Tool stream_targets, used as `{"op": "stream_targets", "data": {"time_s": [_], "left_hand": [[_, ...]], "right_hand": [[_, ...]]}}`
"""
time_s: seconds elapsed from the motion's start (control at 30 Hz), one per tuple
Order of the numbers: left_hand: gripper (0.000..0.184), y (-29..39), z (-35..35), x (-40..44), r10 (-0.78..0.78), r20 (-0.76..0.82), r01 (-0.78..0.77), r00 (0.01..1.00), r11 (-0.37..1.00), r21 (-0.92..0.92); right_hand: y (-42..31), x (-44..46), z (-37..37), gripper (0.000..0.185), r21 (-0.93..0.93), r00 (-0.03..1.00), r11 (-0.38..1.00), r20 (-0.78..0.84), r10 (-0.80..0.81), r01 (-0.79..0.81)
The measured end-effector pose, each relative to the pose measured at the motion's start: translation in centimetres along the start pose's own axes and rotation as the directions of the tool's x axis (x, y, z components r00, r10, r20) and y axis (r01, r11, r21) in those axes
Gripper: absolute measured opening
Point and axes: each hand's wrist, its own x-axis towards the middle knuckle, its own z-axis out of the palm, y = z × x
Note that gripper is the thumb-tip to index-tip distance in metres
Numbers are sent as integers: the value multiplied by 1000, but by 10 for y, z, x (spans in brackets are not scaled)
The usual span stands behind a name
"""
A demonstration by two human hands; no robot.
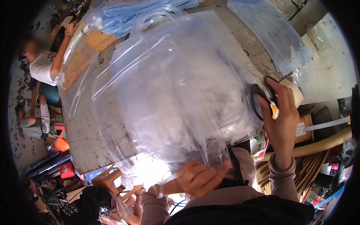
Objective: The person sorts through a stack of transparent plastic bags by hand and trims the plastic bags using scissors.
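Clear plastic sheets or bags (161, 86) lie in a pile over the middle of the worn table. My right hand (281, 116) grips the black handles of a pair of scissors (257, 101) at the right edge of the pile, with the blades pointing up and left over the plastic. At the near edge my left hand (202, 178) has its fingers curled against the lower edge of the plastic, pinching it near the thumb. A clear strip (161, 187) passes around or beside my left wrist.
Bluish plastic bundles (120, 18) lie at the table's far side, and more plastic (277, 33) at the far right. The scratched table (86, 142) shows at left. A stool (107, 180) and several people are beyond the left edge. Cardboard strips (307, 168) stand at right.
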Motion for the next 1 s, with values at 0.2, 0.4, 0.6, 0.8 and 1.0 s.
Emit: {"op": "stream_targets", "data": {"time_s": [0.2,0.4,0.6,0.8,1.0], "left_hand": [[23,3,0,-2,0,-13,0,1000,1000,-16],[23,4,0,-3,6,20,-5,1000,1000,-29],[25,6,2,-5,32,-46,-32,998,999,-4],[27,7,-1,1,54,5,-55,999,998,30],[43,-5,2,22,244,197,-252,949,968,14]], "right_hand": [[-21,7,7,26,321,915,914,230,-331,249],[-24,0,9,19,494,814,863,455,-362,108],[-25,4,11,12,360,877,895,299,-377,262],[-11,3,-7,23,-93,973,994,-221,-71,52],[-6,-18,-19,19,-90,939,995,-344,8,-41]]}}
